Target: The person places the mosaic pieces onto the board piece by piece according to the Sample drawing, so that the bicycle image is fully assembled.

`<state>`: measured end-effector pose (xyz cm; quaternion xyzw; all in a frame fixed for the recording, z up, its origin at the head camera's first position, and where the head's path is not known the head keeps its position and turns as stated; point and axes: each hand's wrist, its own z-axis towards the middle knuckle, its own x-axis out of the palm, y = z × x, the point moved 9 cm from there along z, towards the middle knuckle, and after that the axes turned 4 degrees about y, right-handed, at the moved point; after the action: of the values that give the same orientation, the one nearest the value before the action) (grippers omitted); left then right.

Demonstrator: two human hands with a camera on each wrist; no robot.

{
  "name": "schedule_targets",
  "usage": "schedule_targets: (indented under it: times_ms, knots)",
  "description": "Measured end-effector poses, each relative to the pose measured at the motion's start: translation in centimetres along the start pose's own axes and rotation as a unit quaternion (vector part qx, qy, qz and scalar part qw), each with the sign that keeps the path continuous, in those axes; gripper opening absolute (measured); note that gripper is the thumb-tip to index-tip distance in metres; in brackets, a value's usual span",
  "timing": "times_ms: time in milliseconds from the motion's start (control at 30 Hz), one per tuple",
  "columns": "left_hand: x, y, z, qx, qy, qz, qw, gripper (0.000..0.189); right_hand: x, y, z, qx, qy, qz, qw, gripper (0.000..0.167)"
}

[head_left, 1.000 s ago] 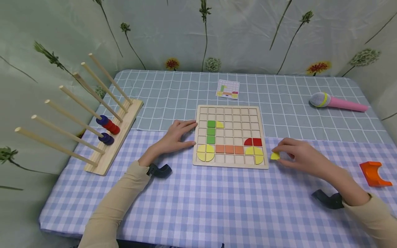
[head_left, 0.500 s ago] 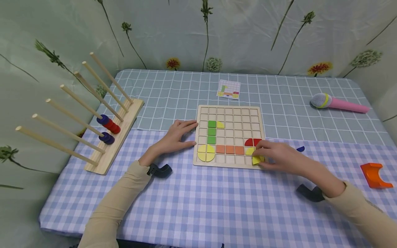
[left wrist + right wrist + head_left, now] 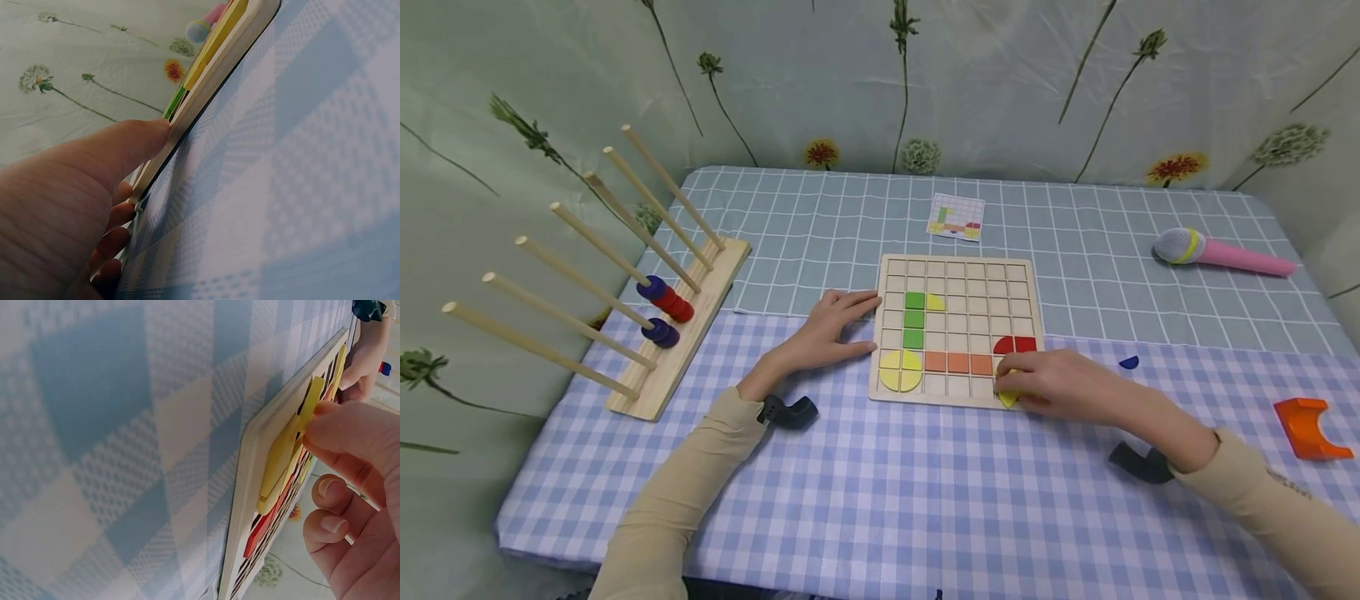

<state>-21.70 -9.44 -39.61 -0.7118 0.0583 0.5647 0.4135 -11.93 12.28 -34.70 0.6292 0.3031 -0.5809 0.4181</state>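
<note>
A wooden grid board lies mid-table with green squares, orange squares, red pieces and a yellow circle of quarter pieces in its cells. My right hand is over the board's near right corner. Between thumb and fingertips it pinches a yellow quarter-circle piece, tilted above the yellow pieces there. My left hand touches the board's left edge with fingers extended; in the left wrist view its thumb rests against the rim. The right hand hides part of that corner.
A blue half-round piece lies right of the board. Behind the board is a pattern card. A pegged bead stand is at left; a pink toy microphone and an orange curved block are at right.
My right hand has moved left from beside the board to its near right corner, carrying the yellow piece. The blue piece has come into sight. My left hand stays at the board's edge.
</note>
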Motion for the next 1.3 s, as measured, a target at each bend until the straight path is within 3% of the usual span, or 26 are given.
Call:
schedule_targets:
  times_ms: [100,200,333,433,1300]
  knots:
    - [-0.1,-0.1,0.0,0.001,-0.002,0.000,1.0000,0.070,-0.3,0.0,-0.2,0.005,-0.029,0.003,0.9996,0.026]
    - [-0.1,0.0,0.0,0.001,-0.002,0.002,1.0000,0.070,-0.5,-0.4,-0.4,0.037,-0.046,0.009,0.9982,0.018]
    - [0.0,0.0,0.0,-0.002,0.000,0.001,1.0000,0.070,-0.1,-0.8,-0.3,0.087,-0.028,0.020,0.9956,0.018]
    - [0.0,0.0,0.0,-0.003,0.001,-0.001,1.0000,0.070,0.3,-0.8,-0.1,0.103,-0.011,0.018,0.9945,0.020]
    - [-0.1,-0.1,0.1,0.006,-0.005,0.007,0.9999,0.069,0.3,-1.5,-0.5,0.134,-0.041,0.035,0.9895,0.014]
